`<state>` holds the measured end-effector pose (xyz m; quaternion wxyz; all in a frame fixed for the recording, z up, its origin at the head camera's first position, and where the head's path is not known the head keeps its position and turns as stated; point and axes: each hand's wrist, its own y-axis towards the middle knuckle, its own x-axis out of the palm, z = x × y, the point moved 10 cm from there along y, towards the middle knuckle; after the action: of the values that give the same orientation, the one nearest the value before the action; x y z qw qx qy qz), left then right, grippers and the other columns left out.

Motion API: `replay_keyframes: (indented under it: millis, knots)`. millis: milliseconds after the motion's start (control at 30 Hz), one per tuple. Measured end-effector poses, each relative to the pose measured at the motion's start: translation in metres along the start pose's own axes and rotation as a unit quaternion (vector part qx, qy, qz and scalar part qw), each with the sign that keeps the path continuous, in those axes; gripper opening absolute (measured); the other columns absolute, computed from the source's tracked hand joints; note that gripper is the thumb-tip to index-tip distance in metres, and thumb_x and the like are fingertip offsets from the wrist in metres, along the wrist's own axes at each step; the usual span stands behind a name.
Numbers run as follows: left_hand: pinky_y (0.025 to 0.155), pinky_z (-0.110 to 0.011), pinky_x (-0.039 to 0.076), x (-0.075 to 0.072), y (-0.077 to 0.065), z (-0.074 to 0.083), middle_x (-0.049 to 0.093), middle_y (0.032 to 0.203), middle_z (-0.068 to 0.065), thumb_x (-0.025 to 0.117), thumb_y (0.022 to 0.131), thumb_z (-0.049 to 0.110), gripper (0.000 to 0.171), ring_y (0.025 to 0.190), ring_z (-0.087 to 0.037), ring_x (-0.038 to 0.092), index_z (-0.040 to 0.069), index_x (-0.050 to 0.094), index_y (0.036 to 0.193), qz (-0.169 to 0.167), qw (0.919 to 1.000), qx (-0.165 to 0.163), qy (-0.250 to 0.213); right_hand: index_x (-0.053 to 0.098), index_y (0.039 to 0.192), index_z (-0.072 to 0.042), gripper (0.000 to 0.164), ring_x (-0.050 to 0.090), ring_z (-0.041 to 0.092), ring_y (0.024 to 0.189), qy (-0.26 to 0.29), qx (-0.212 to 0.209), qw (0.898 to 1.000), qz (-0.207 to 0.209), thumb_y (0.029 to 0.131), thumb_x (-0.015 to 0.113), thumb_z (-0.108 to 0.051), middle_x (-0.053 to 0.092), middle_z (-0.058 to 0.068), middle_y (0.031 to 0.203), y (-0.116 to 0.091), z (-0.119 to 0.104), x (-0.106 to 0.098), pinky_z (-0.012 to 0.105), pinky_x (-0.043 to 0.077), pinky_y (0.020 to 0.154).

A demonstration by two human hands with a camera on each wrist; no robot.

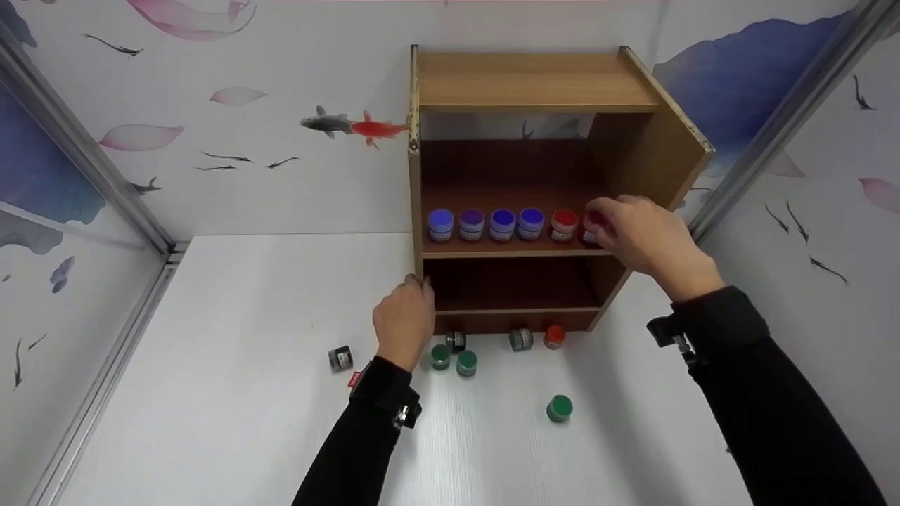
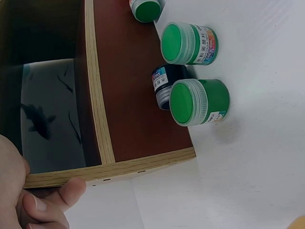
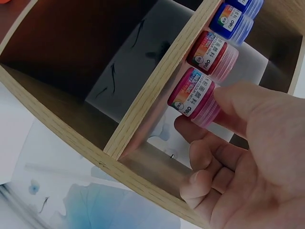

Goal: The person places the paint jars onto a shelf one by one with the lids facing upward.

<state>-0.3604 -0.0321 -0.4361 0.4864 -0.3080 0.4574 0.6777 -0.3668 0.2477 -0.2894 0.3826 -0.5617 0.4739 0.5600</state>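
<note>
My right hand [image 1: 647, 235] pinches a pink paint jar [image 3: 193, 93] by its lid, thumb and a finger on either side. This jar stands at the right end of a row on the middle shelf, beside a red paint jar [image 1: 564, 225]. Further left in that row are several blue and purple paint jars [image 1: 502, 225]. With the left hand [image 1: 406, 321], I grip the front edge of the left side panel of a wooden shelf unit [image 2: 66, 176]. The fingers show outside the panel in the left wrist view.
In front of the unit lie green paint jars [image 1: 466, 362], dark jars [image 1: 341, 358] and an orange-red jar [image 1: 555, 336]. One green jar [image 1: 560, 408] stands nearer on the white table [image 1: 232, 393]. Printed walls with metal corner posts [image 1: 787, 112] enclose the table.
</note>
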Motion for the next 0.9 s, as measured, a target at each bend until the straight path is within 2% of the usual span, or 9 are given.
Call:
replay_keyframes:
  millis: [467,667,900]
  knots:
    - [0.047,-0.041,0.05,-0.0006,0.0001,-0.0006,0.069,0.069,-0.012,0.046,0.103,0.032,0.039,0.056,-0.028,0.066,0.003,0.067,0.089,0.002,1.0,-0.004,-0.009,0.059,0.123,-0.006,0.032,0.061,0.038,0.097,-0.007,0.0,1.0,0.014,0.095,0.059,-0.02,0.064,0.021,0.106,0.002,-0.0009,0.0024,0.055,0.05,0.079]
    - [0.046,-0.038,0.049,0.0015,0.001,-0.0011,0.068,0.068,-0.01,0.043,0.104,0.033,0.04,0.053,-0.023,0.063,0.003,0.067,0.091,-0.008,0.9999,-0.004,0.007,0.058,0.124,-0.004,0.033,0.061,0.04,0.097,-0.012,-0.002,1.0,0.023,0.095,0.06,-0.02,0.064,0.022,0.106,0.0025,-0.0034,0.0021,0.056,0.051,0.08]
    - [0.045,-0.038,0.049,0.0019,0.0007,-0.0005,0.068,0.069,-0.011,0.044,0.103,0.033,0.041,0.054,-0.024,0.065,0.002,0.067,0.092,-0.01,0.9999,-0.004,0.007,0.056,0.127,-0.004,0.035,0.063,0.041,0.097,-0.016,-0.013,0.999,0.029,0.096,0.06,-0.02,0.064,0.023,0.107,0.0002,-0.0062,0.001,0.057,0.052,0.078]
